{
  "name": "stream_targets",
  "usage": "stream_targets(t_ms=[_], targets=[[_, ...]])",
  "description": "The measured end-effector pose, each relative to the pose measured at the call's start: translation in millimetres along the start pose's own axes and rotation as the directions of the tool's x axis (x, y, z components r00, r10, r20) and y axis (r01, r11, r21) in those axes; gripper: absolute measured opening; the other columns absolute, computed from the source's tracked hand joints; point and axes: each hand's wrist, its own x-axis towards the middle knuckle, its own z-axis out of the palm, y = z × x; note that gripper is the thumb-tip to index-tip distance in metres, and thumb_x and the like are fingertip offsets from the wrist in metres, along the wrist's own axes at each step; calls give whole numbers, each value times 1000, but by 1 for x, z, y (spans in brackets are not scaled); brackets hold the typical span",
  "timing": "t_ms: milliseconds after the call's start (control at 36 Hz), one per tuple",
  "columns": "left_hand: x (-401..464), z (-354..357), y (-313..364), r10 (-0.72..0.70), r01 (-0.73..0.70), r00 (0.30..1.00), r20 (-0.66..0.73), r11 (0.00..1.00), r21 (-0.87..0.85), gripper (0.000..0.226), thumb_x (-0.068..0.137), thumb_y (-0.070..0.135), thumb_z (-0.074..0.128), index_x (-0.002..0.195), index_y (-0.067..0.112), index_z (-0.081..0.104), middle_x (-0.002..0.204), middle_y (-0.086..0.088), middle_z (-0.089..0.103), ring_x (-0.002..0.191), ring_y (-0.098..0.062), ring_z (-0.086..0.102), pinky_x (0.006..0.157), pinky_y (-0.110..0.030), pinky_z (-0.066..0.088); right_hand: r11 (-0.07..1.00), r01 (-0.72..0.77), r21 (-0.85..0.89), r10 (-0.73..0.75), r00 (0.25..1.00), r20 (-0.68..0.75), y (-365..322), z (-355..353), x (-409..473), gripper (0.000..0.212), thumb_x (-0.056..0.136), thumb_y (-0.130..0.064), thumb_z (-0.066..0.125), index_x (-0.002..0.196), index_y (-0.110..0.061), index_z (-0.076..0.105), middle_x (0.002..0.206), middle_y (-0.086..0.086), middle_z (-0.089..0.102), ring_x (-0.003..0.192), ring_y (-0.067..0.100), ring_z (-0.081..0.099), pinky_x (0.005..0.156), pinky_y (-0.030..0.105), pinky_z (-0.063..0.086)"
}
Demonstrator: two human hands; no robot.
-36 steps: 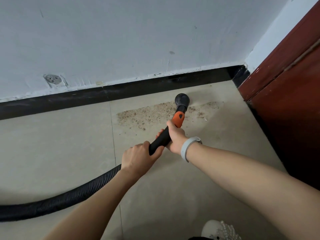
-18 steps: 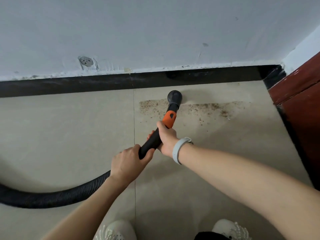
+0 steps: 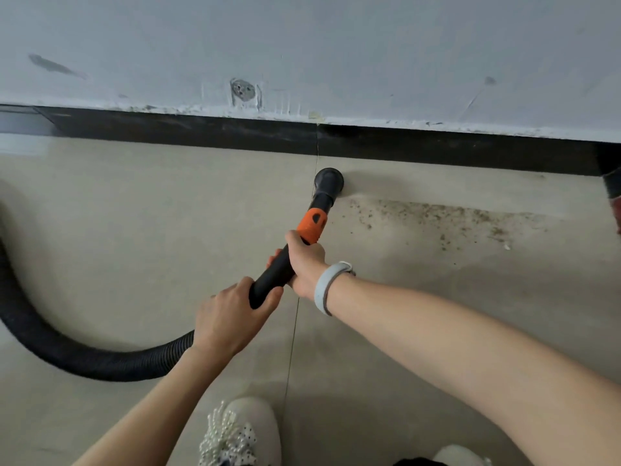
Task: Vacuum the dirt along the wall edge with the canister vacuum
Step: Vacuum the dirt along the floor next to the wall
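Both my hands grip the wand: right hand (image 3: pixel 306 260) forward, left hand (image 3: pixel 232 317) behind. Its nozzle (image 3: pixel 328 179) has swept leftward past the dirt (image 3: pixel 447 220), which remains rightward.

We see a pale wristband (image 3: pixel 325 288), a beaded white shoe (image 3: pixel 239 432) at the bottom edge beside a second shoe (image 3: pixel 458 455), and a patched hole (image 3: pixel 242 90) in the wall.

The ribbed black vacuum hose (image 3: pixel 84 351) runs off the left edge, so no canister in sight. Both white beaded shoes (image 3: pixel 235 435) get cropped at the bottom.
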Motion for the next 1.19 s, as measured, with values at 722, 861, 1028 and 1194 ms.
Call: stream_targets(t_ms=[722, 861, 1028, 1194], targets=[[4, -19, -15, -86, 84, 996, 29, 995, 47, 48, 84, 70, 38, 72, 23, 41, 63, 3, 54, 60, -21, 55, 51, -30, 33, 993, -5, -115, 7, 1000, 17, -20, 18, 10, 28, 103, -36, 40, 110, -8, 41, 81, 11, 59, 66, 24, 63, 82, 43, 55], [-2, -15, -22, -93, 94, 996, 17, 993, -68, 52, 82, 67, 47, 63, 19, 43, 54, 2, 52, 52, -18, 53, 46, -28, 30, 995, -65, -81, 68, 997, 37, 6, 15, 6, 27, 103, -36, 42, 107, -9, 42, 85, 9, 58, 65, 21, 64, 72, 41, 55], [-10, -18, -46, -51, 53, 995, 82, 998, -23, 53, 77, 69, 47, 61, 19, 48, 49, 4, 50, 50, -15, 52, 46, -27, 32, 991, -131, -22, 132, 991, 32, 36, 10, 5, 31, 102, -37, 43, 113, -8, 45, 82, 10, 61, 67, 23, 66, 81, 43, 57], [-3, -18, -41, -50, 49, 998, 42, 998, 45, 54, 76, 72, 44, 61, 20, 46, 49, 5, 50, 48, -12, 50, 45, -25, 27, 992, -94, -84, 92, 995, -23, 27, 13, 9, 42, 102, -37, 40, 130, -6, 44, 118, 17, 61, 105, 33, 64, 93, 50, 53]])
